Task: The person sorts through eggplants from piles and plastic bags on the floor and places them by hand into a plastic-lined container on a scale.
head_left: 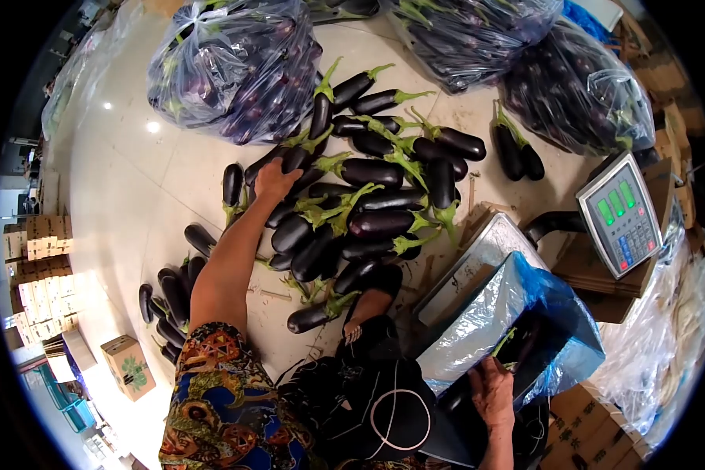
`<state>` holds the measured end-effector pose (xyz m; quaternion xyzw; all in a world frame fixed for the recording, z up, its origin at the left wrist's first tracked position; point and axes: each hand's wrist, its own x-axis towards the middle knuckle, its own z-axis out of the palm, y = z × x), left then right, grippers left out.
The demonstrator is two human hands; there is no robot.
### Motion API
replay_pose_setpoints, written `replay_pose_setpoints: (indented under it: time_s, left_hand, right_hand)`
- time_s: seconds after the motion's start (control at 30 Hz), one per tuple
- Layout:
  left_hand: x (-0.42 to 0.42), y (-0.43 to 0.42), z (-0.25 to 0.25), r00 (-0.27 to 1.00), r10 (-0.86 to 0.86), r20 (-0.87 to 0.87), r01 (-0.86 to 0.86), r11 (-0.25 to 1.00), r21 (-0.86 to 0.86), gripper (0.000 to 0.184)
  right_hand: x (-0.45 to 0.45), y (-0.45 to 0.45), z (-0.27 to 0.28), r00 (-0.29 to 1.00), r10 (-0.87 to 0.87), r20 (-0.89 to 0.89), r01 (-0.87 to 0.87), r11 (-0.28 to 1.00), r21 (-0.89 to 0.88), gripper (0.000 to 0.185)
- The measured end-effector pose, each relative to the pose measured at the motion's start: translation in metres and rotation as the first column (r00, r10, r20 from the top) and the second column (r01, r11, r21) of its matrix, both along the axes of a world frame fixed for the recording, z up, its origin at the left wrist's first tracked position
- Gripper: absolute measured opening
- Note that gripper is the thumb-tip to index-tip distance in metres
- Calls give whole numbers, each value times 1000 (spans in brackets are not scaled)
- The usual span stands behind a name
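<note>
My left hand [276, 182] reaches into the upper left of a pile of eggplants [372, 174] on the floor, its fingers closed round one dark eggplant [293, 159]. At the lower right, my right hand [493, 392] is at the near edge of a box lined with blue plastic [576, 345]. An eggplant with a green stem [525, 333] lies inside that box, just beyond my right fingers. The fingers of that hand are bent, and whether they grip anything is hidden. Under the lined box is a metal scale platform [509, 235].
Clear bags full of eggplants [235, 70] stand at the top. A scale display [619, 211] rises at the right beside flattened cardboard [595, 301]. More eggplants [174, 298] lie at the left, near a carton [128, 366]. A bare foot [364, 309] is beside the pile.
</note>
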<state>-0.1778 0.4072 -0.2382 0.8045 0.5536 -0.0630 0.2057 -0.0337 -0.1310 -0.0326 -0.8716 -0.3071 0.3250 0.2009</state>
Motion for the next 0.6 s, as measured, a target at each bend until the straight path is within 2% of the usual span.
replay_pose_setpoints:
  time_s: [0.07, 0.2, 0.23, 0.33, 0.37, 0.47, 0.5, 0.53, 0.6]
  left_hand:
    - [-9, -7, -1, 993, 97, 65, -95, 995, -27, 80]
    - [-12, -15, 0, 997, 25, 75, -21, 998, -60, 83]
    - [-10, -18, 1, 994, 29, 101, -20, 996, -91, 77]
    - [4, -31, -11, 978, -84, 192, 29, 962, 270, 70]
    - [16, -32, -12, 944, -145, 295, 58, 957, 283, 62]
    - [61, -24, -16, 803, -461, 378, 221, 818, 531, 58]
    - [79, -27, -12, 766, -510, 391, 240, 791, 563, 57]
    - [97, -21, -13, 694, -570, 439, 304, 786, 539, 59]
    - [134, -23, -11, 734, -498, 462, 349, 860, 372, 59]
  right_hand:
    - [0, -2, 0, 1000, 1, 10, 0, 1000, -17, 18]
    - [1, -4, -1, 1000, -16, -13, 16, 1000, -14, 19]
    - [0, -4, -1, 999, -23, -24, 23, 1000, -2, 20]
    - [0, -1, -1, 999, -27, -40, 28, 999, 25, 21]
    - [1, -1, -1, 999, -21, -38, 22, 999, 26, 22]
    - [0, -2, -5, 999, -5, -39, 6, 999, 33, 24]
    - [1, -4, -7, 999, -2, -38, 4, 999, 35, 25]
    - [1, -4, -6, 999, -6, -51, 7, 1000, 10, 25]
    - [2, -2, -2, 997, -17, -80, 14, 999, -38, 26]
